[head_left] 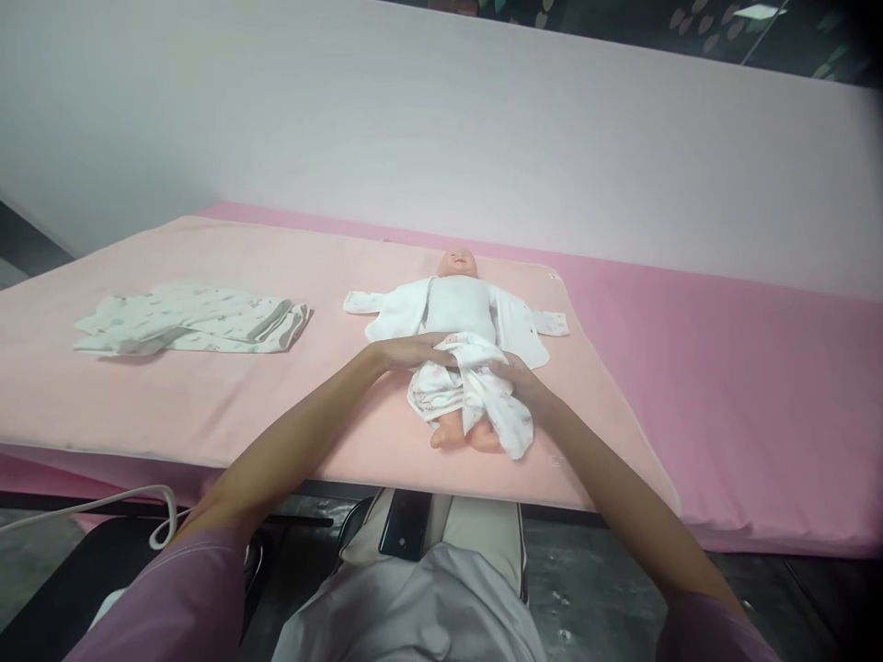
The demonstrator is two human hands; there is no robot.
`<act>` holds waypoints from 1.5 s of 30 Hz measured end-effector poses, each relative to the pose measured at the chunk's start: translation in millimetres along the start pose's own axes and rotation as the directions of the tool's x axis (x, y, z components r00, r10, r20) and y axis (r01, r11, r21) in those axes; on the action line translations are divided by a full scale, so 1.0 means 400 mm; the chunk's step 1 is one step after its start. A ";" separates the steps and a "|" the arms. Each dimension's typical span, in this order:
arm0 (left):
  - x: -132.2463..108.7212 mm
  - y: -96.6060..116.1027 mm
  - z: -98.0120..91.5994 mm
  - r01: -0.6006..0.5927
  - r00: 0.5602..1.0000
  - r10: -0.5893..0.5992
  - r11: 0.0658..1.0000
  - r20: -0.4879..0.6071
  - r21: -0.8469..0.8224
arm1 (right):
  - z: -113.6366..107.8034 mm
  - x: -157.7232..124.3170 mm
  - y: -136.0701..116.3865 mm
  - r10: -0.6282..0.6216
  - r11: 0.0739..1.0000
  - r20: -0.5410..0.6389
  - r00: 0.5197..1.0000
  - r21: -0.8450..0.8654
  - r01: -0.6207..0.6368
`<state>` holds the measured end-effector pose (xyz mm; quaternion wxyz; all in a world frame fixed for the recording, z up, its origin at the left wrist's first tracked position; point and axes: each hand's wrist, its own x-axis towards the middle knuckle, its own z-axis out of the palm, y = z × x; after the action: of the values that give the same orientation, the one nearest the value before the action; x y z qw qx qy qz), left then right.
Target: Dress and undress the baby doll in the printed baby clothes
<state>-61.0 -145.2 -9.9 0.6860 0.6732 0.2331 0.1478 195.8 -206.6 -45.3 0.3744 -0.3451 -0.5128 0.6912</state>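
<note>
A baby doll (459, 263) lies on its back on a pink padded mat, its head toward the wall. Its torso is covered in white, and a white open jacket (514, 322) spreads out on both sides. Bunched white printed cloth (483, 377) lies over the hips and legs, with the bare feet showing below. My left hand (415, 351) is closed on the cloth's upper left side, its fingertips partly under a fold. On the right side, my right hand (516, 375) grips the same cloth, some fingers hidden by it.
Folded printed baby clothing (193, 320) lies on the left of the pink mat (276, 248). A pale wall panel (441, 129) stands behind. Below the near edge, a dark phone (406, 526) rests on my lap; a white cable (103, 501) hangs at lower left.
</note>
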 end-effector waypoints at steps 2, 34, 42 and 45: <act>0.003 -0.015 -0.014 0.018 0.999 -0.020 0.998 -0.030 -0.065 | -0.019 0.003 -0.003 0.040 0.999 0.080 0.996 0.028 -0.043; -0.011 0.013 0.005 -0.061 0.998 0.061 0.977 0.008 0.205 | -0.053 -0.023 -0.047 0.206 0.925 0.448 0.870 -0.379 -0.024; -0.010 0.011 -0.008 0.051 0.991 -0.078 0.970 0.105 0.239 | -0.055 -0.018 -0.022 0.014 0.969 0.235 0.972 -0.242 0.045; -0.015 0.013 -0.009 0.028 0.996 -0.046 0.974 0.077 0.225 | -0.048 -0.023 -0.026 0.059 0.953 0.267 0.962 -0.301 0.025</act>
<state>-67.2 -144.8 -4.0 0.6173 0.7473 0.2326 0.0802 218.5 -203.8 -39.0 0.2369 -0.3043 -0.6559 0.6489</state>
